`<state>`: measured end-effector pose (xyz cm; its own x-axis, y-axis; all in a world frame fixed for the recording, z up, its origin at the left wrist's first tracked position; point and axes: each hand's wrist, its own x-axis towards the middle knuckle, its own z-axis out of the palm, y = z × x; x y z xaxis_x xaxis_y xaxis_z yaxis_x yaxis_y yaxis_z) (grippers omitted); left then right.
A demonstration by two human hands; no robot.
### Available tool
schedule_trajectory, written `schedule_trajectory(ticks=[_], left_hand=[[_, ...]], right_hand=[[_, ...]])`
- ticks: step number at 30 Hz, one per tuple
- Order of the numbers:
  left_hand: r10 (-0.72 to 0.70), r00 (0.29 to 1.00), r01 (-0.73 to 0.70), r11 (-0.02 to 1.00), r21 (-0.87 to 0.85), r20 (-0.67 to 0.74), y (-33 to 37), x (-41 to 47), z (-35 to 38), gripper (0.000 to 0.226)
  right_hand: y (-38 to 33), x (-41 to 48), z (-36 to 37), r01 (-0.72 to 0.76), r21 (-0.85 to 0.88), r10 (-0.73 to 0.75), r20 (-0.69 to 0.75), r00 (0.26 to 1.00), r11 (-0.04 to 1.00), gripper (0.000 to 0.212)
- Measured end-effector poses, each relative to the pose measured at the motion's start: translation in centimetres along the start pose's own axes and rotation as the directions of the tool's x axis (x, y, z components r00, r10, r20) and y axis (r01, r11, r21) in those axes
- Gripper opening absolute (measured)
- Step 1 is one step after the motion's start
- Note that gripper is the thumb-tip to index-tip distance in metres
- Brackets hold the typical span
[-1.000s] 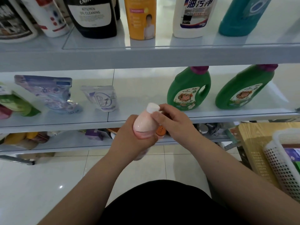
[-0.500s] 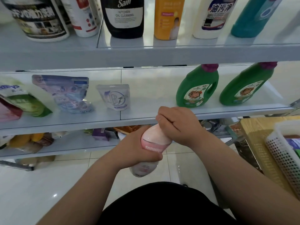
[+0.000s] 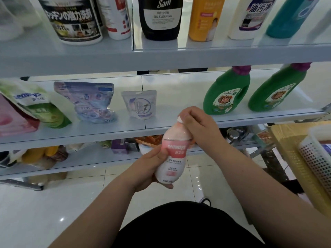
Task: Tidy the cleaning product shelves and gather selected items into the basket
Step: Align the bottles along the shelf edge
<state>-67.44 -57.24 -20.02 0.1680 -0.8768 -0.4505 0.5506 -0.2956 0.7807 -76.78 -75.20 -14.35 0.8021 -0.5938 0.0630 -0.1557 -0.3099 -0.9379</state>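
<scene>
Below middle shelf: left hand (image 3: 150, 169) grips pink bottle (image 3: 172, 154) body; right hand (image 3: 200, 126) pinches cap.

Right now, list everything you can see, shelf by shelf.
tub: 1, white with black label, top shelf
red-marked bottle: 1, white, top shelf
Sam bottle: 1, black, top shelf
orange bottle: 1, orange, top shelf
blue-labelled bottle: 1, white, top shelf
teal bottle: 1, teal, top shelf
pouches: 4, pink, green, lilac, white, middle shelf
jugs: 2, green, magenta caps, middle shelf
small goods: uncountable, mixed, bottom shelf
basket: 1, white, far right
pink bottle: 1, pink and white, in both hands
left hand: grips bottle's body
right hand: curled round its cap
</scene>
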Motion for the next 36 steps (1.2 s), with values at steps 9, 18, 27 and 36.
schedule_trajectory(ticks=[9, 18, 27, 36], left_hand=[[0.036, 0.983, -0.051, 0.996, -0.079, -0.180, -1.3, 2.2, -1.4, 0.040], [0.096, 0.926, -0.030, 0.983, 0.183, -0.366, 1.1, 8.5, 0.1, 0.041], [0.323, 0.833, 0.212, 0.564, 0.798, -0.449, 2.4, 16.0, -4.2, 0.039], [0.112, 0.922, 0.384, -0.162, 0.909, -0.369, -0.5, 17.9, -7.6, 0.087]], right_hand=[[4.3, -1.5, 2.0, -0.366, 0.275, 0.310, 0.227, 0.923, 0.889, 0.050], [6.8, 2.9, 0.0, -0.398, 0.158, 0.385, 0.106, 0.917, 0.904, 0.087], [10.4, 11.3, -1.4, -0.316, 0.024, 0.317, -0.024, 0.948, 0.948, 0.078], [13.3, 17.2, -0.5, -0.188, -0.131, 0.187, -0.017, 0.982, 0.973, 0.077]])
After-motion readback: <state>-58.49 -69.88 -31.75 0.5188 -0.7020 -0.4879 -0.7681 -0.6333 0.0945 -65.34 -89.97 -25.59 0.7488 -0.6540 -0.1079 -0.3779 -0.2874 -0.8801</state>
